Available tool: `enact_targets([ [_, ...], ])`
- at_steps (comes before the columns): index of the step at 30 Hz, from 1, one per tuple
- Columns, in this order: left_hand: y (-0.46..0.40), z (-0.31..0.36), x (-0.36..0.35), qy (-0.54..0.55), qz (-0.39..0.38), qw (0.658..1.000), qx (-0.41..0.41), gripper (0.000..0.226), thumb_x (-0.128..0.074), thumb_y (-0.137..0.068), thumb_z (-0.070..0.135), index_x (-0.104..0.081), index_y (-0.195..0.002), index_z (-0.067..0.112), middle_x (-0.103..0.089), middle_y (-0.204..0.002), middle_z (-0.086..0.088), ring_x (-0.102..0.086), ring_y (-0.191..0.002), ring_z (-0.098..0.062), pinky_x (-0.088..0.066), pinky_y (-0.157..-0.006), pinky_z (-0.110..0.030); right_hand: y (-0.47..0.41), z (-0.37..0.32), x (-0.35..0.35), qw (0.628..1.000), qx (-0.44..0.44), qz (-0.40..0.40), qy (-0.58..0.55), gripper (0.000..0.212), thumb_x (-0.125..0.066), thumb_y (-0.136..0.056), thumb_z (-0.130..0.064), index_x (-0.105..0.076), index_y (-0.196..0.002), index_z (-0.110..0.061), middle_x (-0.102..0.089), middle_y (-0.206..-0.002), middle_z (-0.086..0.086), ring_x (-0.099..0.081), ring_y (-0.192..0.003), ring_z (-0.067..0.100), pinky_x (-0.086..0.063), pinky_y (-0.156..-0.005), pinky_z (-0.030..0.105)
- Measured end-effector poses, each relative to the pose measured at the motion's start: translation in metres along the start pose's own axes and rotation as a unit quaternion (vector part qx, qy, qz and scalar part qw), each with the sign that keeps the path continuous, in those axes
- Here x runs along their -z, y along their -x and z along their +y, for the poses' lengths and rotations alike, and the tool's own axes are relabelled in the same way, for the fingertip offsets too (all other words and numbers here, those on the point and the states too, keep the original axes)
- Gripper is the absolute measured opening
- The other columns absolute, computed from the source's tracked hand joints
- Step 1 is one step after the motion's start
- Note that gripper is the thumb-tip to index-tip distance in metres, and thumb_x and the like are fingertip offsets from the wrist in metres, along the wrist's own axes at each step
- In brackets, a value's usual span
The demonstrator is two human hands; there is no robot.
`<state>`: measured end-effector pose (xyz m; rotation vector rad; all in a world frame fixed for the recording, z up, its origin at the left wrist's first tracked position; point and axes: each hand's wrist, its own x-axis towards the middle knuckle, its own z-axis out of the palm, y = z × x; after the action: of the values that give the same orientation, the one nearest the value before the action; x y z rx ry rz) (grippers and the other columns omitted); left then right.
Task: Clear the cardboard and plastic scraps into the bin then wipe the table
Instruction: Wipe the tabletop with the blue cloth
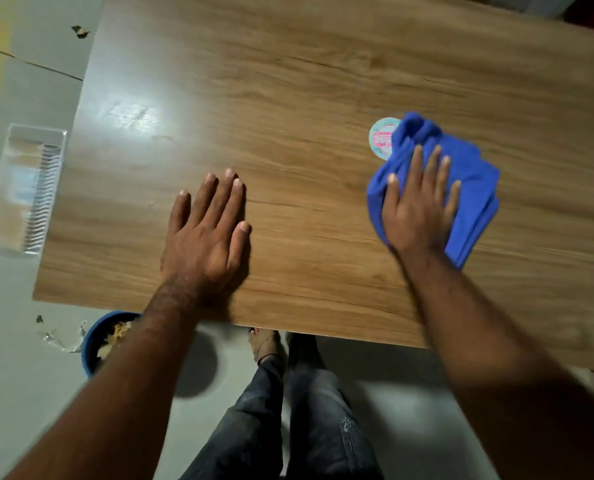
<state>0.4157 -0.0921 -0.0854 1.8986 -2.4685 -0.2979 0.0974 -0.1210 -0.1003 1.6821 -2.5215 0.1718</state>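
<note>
My right hand point(418, 206) presses flat, fingers straight, on a folded blue cloth point(472, 188) lying on the wooden table point(288, 98). The cloth partly covers a round pale-green sticker or disc point(380, 136) at its far left corner. My left hand point(207, 230) rests flat on the bare wood near the table's front edge, fingers straight and close together. A blue bin point(92, 344) holding scraps stands on the floor below the table's front left corner, partly hidden by my left forearm.
A clear plastic tray point(21, 188) lies on the floor left of the table. Small scraps lie on the floor: clear plastic bits point(61, 339) beside the bin and a dark piece point(79, 31) at the far left. My legs and feet point(271, 344) stand under the front edge.
</note>
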Motion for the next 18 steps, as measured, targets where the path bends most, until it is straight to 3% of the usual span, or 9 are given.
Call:
enact_targets([
  [2, -0.001, 0.002, 0.001, 0.01, 0.003, 1.0, 0.005, 0.066, -0.023, -0.105, 0.041, -0.016, -0.167, 0.018, -0.008, -0.175, 0.001, -0.007, -0.162, -0.021, -0.013, -0.128, -0.054, 0.045, -0.014, 0.005, 1.0, 0.009, 0.016, 0.003, 0.065, -0.025, -0.109, -0.051, -0.033, -0.162, -0.015, -0.03, -0.169, 0.011, -0.029, -0.156, 0.028, -0.026, -0.123, 0.055],
  [4, 0.001, 0.003, 0.002, 0.007, 0.01, 1.0, 0.009, 0.066, -0.024, -0.105, 0.041, -0.019, -0.166, 0.017, -0.01, -0.175, 0.0, -0.009, -0.162, -0.021, -0.013, -0.128, -0.054, 0.07, -0.052, 0.005, 0.997, 0.074, 0.005, -0.021, 0.065, -0.029, -0.108, -0.051, -0.034, -0.162, -0.015, -0.03, -0.169, 0.011, -0.029, -0.156, 0.028, -0.024, -0.125, 0.054],
  [8, -0.001, 0.0, -0.001, -0.001, 0.011, 1.0, 0.003, 0.067, -0.027, -0.104, 0.043, -0.025, -0.165, 0.017, -0.017, -0.174, -0.002, -0.016, -0.16, -0.023, -0.016, -0.126, -0.053, 0.012, -0.094, -0.009, 0.973, 0.224, -0.007, -0.059, 0.061, -0.033, -0.107, -0.05, -0.04, -0.159, -0.019, -0.035, -0.167, 0.007, -0.034, -0.154, 0.025, -0.026, -0.124, 0.053],
  [11, -0.01, 0.005, 0.007, 0.019, 0.006, 1.0, 0.02, 0.07, -0.032, -0.098, 0.046, -0.034, -0.161, 0.014, -0.031, -0.169, -0.01, -0.028, -0.154, -0.03, -0.021, -0.122, -0.055, -0.058, -0.047, -0.024, 0.99, 0.129, -0.004, -0.048, 0.065, -0.031, -0.104, -0.053, -0.042, -0.158, -0.019, -0.04, -0.164, 0.009, -0.04, -0.151, 0.027, -0.032, -0.12, 0.057],
  [14, -0.038, 0.022, 0.017, 0.04, 0.017, 0.998, 0.036, 0.071, -0.036, -0.097, 0.047, -0.037, -0.158, 0.01, -0.044, -0.156, -0.019, -0.042, -0.141, -0.037, -0.03, -0.115, -0.054, -0.057, 0.02, -0.019, 0.998, 0.055, 0.018, -0.019, 0.065, -0.023, -0.109, -0.052, -0.037, -0.161, -0.016, -0.036, -0.166, 0.013, -0.039, -0.151, 0.031, -0.035, -0.118, 0.06],
  [16, -0.063, 0.035, 0.018, 0.05, 0.018, 0.998, 0.021, 0.07, -0.033, -0.101, 0.046, -0.033, -0.161, 0.01, -0.041, -0.16, -0.019, -0.04, -0.145, -0.036, -0.031, -0.115, -0.052, -0.02, 0.035, -0.009, 0.997, 0.065, 0.031, 0.006, 0.064, -0.02, -0.111, -0.051, -0.031, -0.163, -0.015, -0.033, -0.167, 0.013, -0.035, -0.153, 0.029, -0.032, -0.121, 0.056],
  [18, -0.097, 0.047, 0.016, 0.053, 0.003, 0.999, -0.009, 0.07, -0.026, -0.103, 0.047, -0.027, -0.164, 0.012, -0.028, -0.17, -0.012, -0.027, -0.156, -0.03, -0.025, -0.122, -0.052, 0.019, 0.021, 0.0, 0.996, 0.083, 0.007, 0.011, 0.065, -0.023, -0.111, -0.052, -0.027, -0.164, -0.015, -0.027, -0.17, 0.012, -0.029, -0.156, 0.028, -0.027, -0.124, 0.055],
])
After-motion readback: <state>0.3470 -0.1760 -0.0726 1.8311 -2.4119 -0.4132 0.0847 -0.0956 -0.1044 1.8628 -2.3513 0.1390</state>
